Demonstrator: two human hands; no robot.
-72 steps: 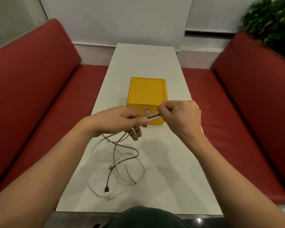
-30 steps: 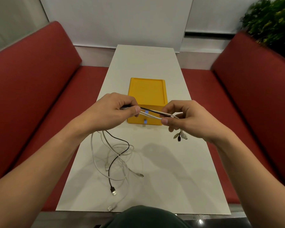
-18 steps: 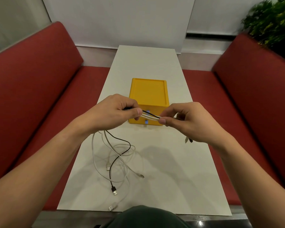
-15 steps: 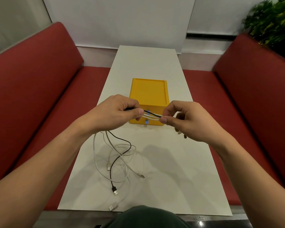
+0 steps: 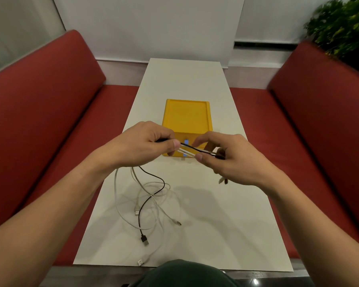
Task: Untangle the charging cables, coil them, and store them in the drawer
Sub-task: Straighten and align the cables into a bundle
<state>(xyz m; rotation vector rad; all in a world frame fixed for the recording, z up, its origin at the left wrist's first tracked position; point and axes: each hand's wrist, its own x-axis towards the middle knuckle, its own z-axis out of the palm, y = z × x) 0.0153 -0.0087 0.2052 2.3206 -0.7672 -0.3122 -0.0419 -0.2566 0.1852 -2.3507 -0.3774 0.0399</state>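
Note:
My left hand (image 5: 141, 146) and my right hand (image 5: 230, 160) both pinch a short stretch of cables, one black and two white (image 5: 188, 151), held taut between them above the table. From my left hand the cables hang down into a loose tangle (image 5: 147, 201) on the white table (image 5: 216, 224), where the black USB plug (image 5: 144, 240) and several white plugs lie. Short connector ends (image 5: 223, 180) dangle below my right hand. The yellow drawer box (image 5: 187, 117) stands just behind my hands with its drawer closed; its front is partly hidden.
Red bench seats (image 5: 50, 112) run along both sides of the narrow table. A green plant (image 5: 344, 25) stands behind the right bench. The table's near edge (image 5: 174, 267) is close to my body, and a white plug lies right by it.
Since 2.4 s ago my hands rose from the box front and drew apart along the cables. In the last half second they moved a little further apart. The tangle on the table shifted slightly.

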